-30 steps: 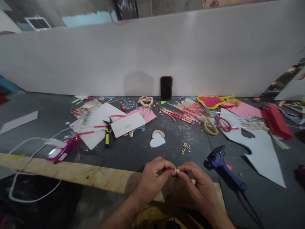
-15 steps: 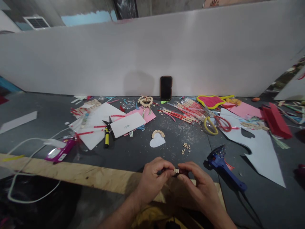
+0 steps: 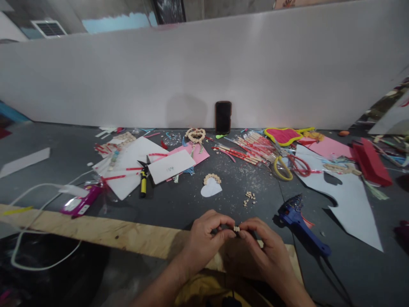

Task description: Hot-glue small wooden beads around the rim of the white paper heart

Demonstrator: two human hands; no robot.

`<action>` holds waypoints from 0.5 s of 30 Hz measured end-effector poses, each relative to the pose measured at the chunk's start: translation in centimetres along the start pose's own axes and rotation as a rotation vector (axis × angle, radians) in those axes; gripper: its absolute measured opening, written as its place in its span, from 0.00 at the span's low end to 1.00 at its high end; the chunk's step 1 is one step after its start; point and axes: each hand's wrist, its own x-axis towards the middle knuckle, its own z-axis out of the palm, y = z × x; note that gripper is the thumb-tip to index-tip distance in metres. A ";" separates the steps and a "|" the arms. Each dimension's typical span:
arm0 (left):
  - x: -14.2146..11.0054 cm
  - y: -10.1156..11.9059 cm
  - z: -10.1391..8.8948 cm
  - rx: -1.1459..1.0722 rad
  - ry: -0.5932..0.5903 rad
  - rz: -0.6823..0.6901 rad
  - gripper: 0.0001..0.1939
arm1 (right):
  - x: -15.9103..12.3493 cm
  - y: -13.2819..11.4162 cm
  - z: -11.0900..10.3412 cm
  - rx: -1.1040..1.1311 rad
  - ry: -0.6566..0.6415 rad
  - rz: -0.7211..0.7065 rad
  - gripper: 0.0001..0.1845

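Between the fingertips of both hands is a short row of small pale wooden beads (image 3: 236,229), over the table's front edge. My left hand (image 3: 209,232) pinches its left end. At the other end, the thumb and forefinger of my right hand (image 3: 263,241) are closed on it too. Just beyond the hands lies a white paper heart (image 3: 211,188) with a curved row of beads (image 3: 212,177) along its far side. A small heap of loose wooden pieces (image 3: 249,198) is to the right of the heart.
A blue glue gun (image 3: 302,224) lies to the right, its cord trailing toward me. Scissors (image 3: 289,165), bundled red-and-wood sticks (image 3: 246,149) and white cut paper (image 3: 348,204) lie behind it. Yellow-handled pliers (image 3: 143,179) and a purple glue gun (image 3: 81,200) are leftward. A phone (image 3: 223,117) leans against the white panel.
Both hands stay in nearly the same place, with only slight finger movement around the bead row. Nothing else on the table has visibly moved.
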 end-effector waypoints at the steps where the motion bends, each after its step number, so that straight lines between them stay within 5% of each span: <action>1: 0.0 0.0 0.0 0.002 -0.002 0.022 0.05 | 0.0 0.0 0.1 -0.008 -0.002 -0.005 0.05; 7: 0.5 -0.5 0.1 0.119 0.006 0.113 0.04 | -0.1 0.4 -0.4 -0.134 0.039 -0.053 0.06; 15: 2.3 -3.4 1.0 0.494 0.009 0.230 0.07 | -1.6 3.6 -6.8 -0.731 0.327 -0.145 0.12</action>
